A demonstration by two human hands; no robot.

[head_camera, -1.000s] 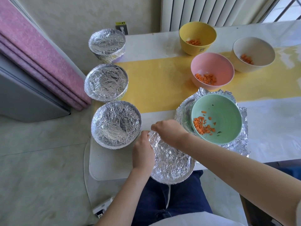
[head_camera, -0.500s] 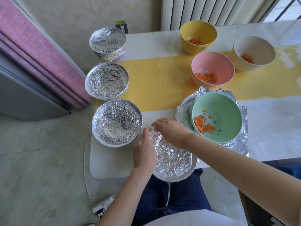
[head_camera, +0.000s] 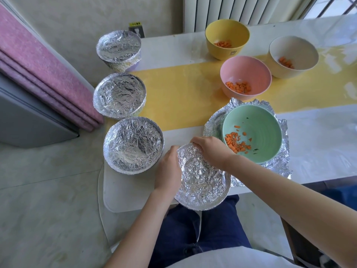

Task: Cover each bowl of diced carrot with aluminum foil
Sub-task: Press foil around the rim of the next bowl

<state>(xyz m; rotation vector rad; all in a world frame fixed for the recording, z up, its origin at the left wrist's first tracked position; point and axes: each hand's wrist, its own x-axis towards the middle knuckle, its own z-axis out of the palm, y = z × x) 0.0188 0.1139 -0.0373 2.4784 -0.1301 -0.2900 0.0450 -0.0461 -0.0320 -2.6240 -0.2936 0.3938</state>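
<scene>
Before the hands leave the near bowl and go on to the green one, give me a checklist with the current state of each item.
1. Both hands on the near bowl: left hand, right hand: ok.
2. Foil over its top: ok.
3. Foil tucked all round its rim: cannot tell; hands hide the far edge.
4. Near bowl fully on the table: not ok; it overhangs the near edge.
5. Foil sheet under the green bowl: ok.
6. Green bowl covered: not ok.

Bright daylight enters from the window (head_camera: 328, 6) at upper right, washing out the glossy table (head_camera: 318, 142) there with glare. The crumpled foil (head_camera: 201, 176) glints sharply. Wide-angle distortion bends lines at the edges; focus is fairly crisp, shadows soft.
</scene>
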